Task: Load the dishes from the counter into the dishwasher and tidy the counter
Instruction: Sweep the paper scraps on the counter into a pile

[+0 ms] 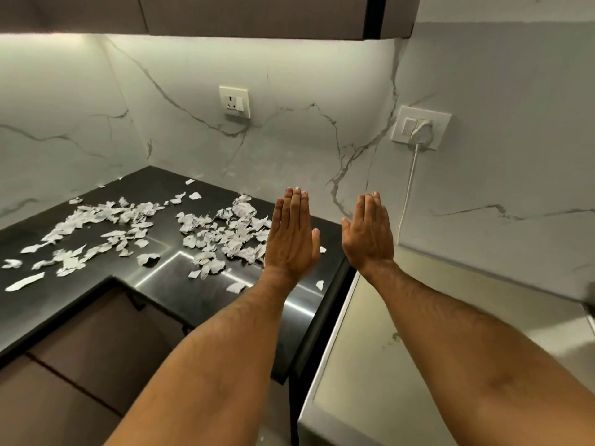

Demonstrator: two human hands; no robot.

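Both hands were held out flat with the fingers straight and together, backs toward the camera, and neither grip had hold of anything: the left hand (291, 236) hovered above the right end of the bench (80, 300), and the right hand (370, 235) hung beside it, over the gap between the bench and a pale appliance top (418, 365). No dishes showed in this view; the task's visible thing was the litter of paper scraps (225, 233), torn and crumpled white pieces spread across the dark, glossy bench from its left edge to just under the left hand, with a few strays near the front edge. The scraps were judged very light, soft and easily scattered, so a sweep with the flat of one hand into the cupped other, or a gathering into a heap before pinching, would likely serve better than lifting single pieces; the crumpled lumps offered the easiest hold. The polished surface should let them slide freely, though pieces might slip off the front edge or into the gap at the right. Behind stood a marbled wall (322, 107) bearing a socket (234, 102) and, further right, a switch plate (421, 127) with a plug and a white cord (409, 188) running down. Dark cabinets (257, 14) hung above. Nothing stood between the hands and the scraps.
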